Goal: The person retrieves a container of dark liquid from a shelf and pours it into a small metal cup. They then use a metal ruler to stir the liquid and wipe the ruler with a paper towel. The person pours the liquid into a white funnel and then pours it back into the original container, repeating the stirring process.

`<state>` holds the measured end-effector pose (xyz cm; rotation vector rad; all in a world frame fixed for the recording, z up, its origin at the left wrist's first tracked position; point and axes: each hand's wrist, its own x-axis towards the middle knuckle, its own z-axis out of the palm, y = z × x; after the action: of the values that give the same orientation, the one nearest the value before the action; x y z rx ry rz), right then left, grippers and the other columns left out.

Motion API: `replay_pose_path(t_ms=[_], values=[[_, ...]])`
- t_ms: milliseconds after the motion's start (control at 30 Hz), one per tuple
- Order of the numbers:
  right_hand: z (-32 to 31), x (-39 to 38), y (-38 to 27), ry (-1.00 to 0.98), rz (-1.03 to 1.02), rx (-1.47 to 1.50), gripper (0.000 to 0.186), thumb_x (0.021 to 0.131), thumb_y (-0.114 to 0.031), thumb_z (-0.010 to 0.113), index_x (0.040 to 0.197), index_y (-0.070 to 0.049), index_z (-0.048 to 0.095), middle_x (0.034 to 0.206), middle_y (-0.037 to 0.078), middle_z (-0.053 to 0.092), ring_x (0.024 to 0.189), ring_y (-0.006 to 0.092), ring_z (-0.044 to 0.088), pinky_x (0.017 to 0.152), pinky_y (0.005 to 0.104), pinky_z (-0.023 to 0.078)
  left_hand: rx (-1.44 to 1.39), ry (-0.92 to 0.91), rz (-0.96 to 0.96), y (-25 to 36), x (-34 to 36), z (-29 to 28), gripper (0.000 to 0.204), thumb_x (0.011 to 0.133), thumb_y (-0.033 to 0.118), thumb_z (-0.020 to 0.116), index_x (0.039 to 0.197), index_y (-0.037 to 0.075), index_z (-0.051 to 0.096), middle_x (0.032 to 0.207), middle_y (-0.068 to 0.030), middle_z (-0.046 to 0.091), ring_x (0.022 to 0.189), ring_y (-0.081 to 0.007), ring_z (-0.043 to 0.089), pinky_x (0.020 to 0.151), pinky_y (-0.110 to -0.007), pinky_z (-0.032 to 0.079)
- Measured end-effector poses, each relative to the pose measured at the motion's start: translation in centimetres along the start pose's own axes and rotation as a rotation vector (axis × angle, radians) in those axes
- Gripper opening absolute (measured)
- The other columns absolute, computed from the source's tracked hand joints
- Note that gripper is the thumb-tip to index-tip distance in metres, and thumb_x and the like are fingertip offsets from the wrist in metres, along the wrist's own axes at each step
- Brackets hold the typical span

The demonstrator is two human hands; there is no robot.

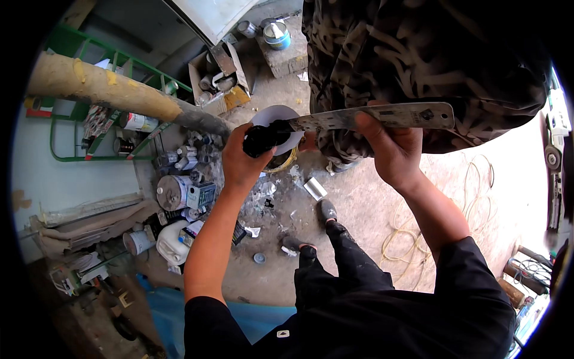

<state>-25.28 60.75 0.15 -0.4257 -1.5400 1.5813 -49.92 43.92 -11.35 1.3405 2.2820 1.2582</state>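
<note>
My left hand (238, 170) is wrapped round a small container (258, 142) whose visible part is glossy black, as if full of black paint. In my right hand (396, 146) is a long flat metal mixing stick (335, 117) with a hole near its end, pinched between thumb and fingers. The stick's left end is coated black and reaches the black mass at the container. Just beyond is the pale round inside of a white container (276, 112), partly covered by the black thing. Below them shows the rim of a yellowish bucket (286, 163).
Another person in camouflage clothing (412, 60) stands close at the front right. A thick, paint-stained pole (119, 87) slants in from the left. Cans and jugs (173, 192) crowd the floor at left. A pale hose (397, 242) lies coiled at right. A blue can (277, 37) stands on a block.
</note>
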Motion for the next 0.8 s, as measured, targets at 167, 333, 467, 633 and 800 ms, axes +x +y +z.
replay_pose_path(t_ms=[167,333,467,633,800], values=[[-0.5,0.2,1.2,-0.069,0.015,-0.049,0.005,0.102,-0.003,0.066,0.105,0.000,0.068,0.093,-0.001,0.069,0.083,0.0052,0.059,0.074,0.0222,0.049,0.070,0.021,0.039,0.1,0.0,0.2,0.060,0.073,0.017,0.091,0.125,0.002,0.064,0.112,-0.0159,0.071,0.105,-0.0289,0.071,0.093,-0.038,0.055],[-0.4,0.2,1.5,-0.135,0.048,-0.037,0.005,0.104,0.001,0.060,0.105,0.002,0.064,0.093,0.003,0.069,0.081,0.0068,0.064,0.067,0.0221,0.050,0.131,0.023,0.055,0.6,0.0,0.1,0.061,0.073,0.018,0.091,0.125,0.001,0.064,0.113,-0.0178,0.071,0.105,-0.0336,0.070,0.093,-0.040,0.055],[0.7,0.1,1.0,-0.106,0.105,0.021,0.006,0.106,-0.001,0.057,0.107,0.002,0.062,0.090,0.005,0.070,0.084,0.0095,0.069,0.067,0.0223,0.052,0.176,0.019,0.055,0.6,0.0,0.0,0.061,0.072,0.018,0.091,0.125,0.002,0.064,0.114,-0.0185,0.070,0.105,-0.0352,0.070,0.092,-0.041,0.055],[0.6,0.2,1.0,-0.175,0.052,-0.104,0.005,0.106,-0.002,0.058,0.106,0.002,0.062,0.087,0.003,0.068,0.084,0.0088,0.066,0.067,0.0217,0.050,0.196,0.018,0.063,0.8,0.1,-0.3,0.061,0.072,0.018,0.091,0.124,0.002,0.064,0.114,-0.0186,0.070,0.105,-0.0357,0.071,0.091,-0.042,0.056],[0.9,-0.1,1.2,-0.124,0.030,-0.122,0.005,0.102,-0.003,0.066,0.099,0.000,0.064,0.085,-0.005,0.057,0.076,0.0041,0.046,0.065,0.0210,0.038,0.220,0.005,0.044,1.1,0.3,-0.2,0.059,0.073,0.019,0.091,0.123,0.002,0.064,0.113,-0.0183,0.070,0.105,-0.0358,0.071,0.091,-0.043,0.056]])
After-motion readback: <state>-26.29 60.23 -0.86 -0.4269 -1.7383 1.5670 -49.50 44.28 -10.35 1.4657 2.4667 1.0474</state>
